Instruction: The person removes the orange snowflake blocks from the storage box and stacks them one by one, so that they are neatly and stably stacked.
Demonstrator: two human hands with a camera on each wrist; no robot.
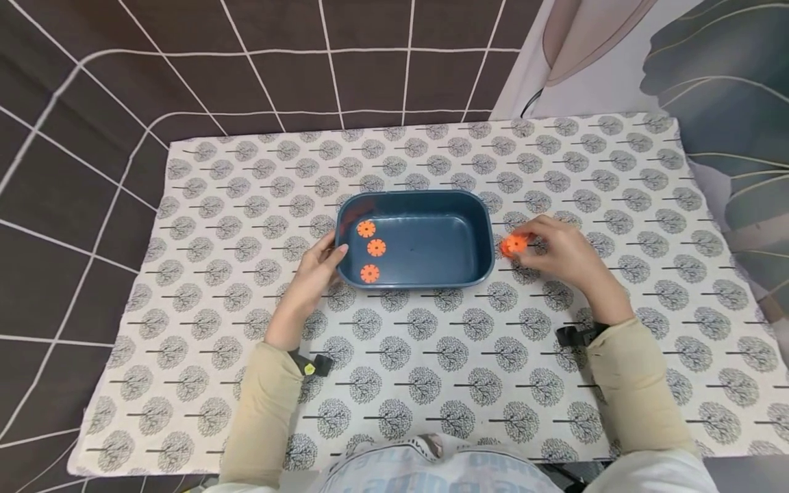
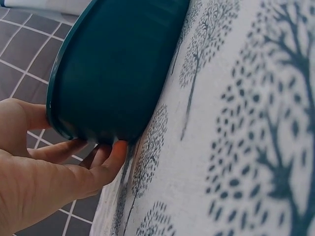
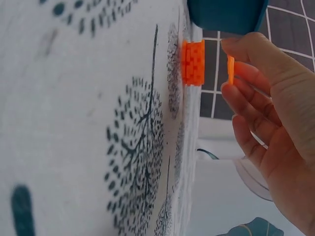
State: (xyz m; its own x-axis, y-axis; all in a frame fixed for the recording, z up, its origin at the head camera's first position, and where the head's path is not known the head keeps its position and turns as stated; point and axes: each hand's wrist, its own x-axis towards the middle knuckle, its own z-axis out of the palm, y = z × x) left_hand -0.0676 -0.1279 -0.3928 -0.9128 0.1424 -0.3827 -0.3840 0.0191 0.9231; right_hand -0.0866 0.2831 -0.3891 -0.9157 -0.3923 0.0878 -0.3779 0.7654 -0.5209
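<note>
A blue plastic bin [image 1: 419, 274] stands on the table, with three orange notched discs [image 1: 370, 274] along the left of its floor. My left hand [image 1: 311, 277] grips the bin's left end, thumb over the rim and fingers against the outside wall, as the left wrist view also shows. Right of the bin, my right hand [image 1: 561, 253] pinches one orange notched disc [image 3: 231, 70] between thumb and fingers. That disc is held just above a short stack of orange discs [image 3: 193, 63] on the cloth, with a gap between them in the right wrist view.
A white cloth [image 1: 425, 370] printed with grey trees covers the table. Dark tiled-pattern fabric [image 1: 296, 82] rises behind and to the left. At the back right hang a pale curtain [image 1: 592, 75] and a grey-green patterned one [image 1: 733, 103]. Each wrist wears a black strap.
</note>
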